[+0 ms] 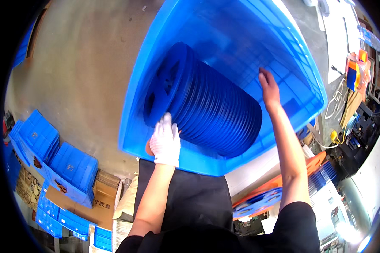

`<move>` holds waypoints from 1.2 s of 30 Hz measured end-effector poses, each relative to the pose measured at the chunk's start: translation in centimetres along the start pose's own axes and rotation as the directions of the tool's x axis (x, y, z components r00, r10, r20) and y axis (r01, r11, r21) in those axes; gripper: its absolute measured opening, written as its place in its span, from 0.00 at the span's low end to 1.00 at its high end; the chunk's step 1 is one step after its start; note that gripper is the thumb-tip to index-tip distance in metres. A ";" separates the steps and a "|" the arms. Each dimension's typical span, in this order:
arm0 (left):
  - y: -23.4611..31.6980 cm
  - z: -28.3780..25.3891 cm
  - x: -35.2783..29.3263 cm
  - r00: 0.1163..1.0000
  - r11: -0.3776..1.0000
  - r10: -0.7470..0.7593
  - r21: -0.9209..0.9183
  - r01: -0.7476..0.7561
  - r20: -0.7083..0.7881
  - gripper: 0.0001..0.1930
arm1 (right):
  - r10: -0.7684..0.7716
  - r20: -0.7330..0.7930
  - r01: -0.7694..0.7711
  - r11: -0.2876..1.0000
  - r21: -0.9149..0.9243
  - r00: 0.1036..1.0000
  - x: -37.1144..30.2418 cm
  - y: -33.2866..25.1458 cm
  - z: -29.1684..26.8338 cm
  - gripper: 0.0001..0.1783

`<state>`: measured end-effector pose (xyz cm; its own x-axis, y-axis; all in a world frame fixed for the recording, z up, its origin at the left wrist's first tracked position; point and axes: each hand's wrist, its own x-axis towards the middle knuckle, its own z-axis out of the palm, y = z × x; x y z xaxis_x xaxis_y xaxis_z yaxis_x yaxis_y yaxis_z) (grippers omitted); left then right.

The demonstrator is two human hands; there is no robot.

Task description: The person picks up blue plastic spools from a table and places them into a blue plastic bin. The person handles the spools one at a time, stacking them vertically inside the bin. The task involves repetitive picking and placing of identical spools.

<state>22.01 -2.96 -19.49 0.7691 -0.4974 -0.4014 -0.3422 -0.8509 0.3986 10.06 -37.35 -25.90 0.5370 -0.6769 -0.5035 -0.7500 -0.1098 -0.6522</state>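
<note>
A long stack of dark blue plastic reels (219, 105) lies on its side, slanting across the inside of a large blue plastic bin (131, 109). The end reel's round face, with cut-out openings, shows at the left. My left hand (164, 141), in a white glove with some bare fingertips, is against the lower rim of that end reel. Its fingers are stretched out, the thumb apart from them. My bare right hand (269, 86) is inside the bin beside the stack's right end. Its fingers point away from me, slightly bent, with nothing visible in them.
Several blue crates (71, 164) stand at the lower left beside a cardboard box (103, 198). An orange-edged rack (278, 181) with a blue reel (259, 201) is at the lower right. A grey workbench with papers (340, 33), cables and tools lies at the right.
</note>
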 end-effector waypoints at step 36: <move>-0.7 -16.8 -16.3 0.434 0.922 -0.269 0.360 -0.141 0.860 0.24 | 0.728 -0.677 -0.835 0.433 0.338 0.103 -59.5 17.6 -5.5 0.43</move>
<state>18.74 8.56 0.63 -0.0379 -0.1323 -0.9905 -0.6180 -0.7758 0.1273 -37.16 -3.01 -4.29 -0.7525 -0.6428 -0.1434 -0.6426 0.7643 -0.0535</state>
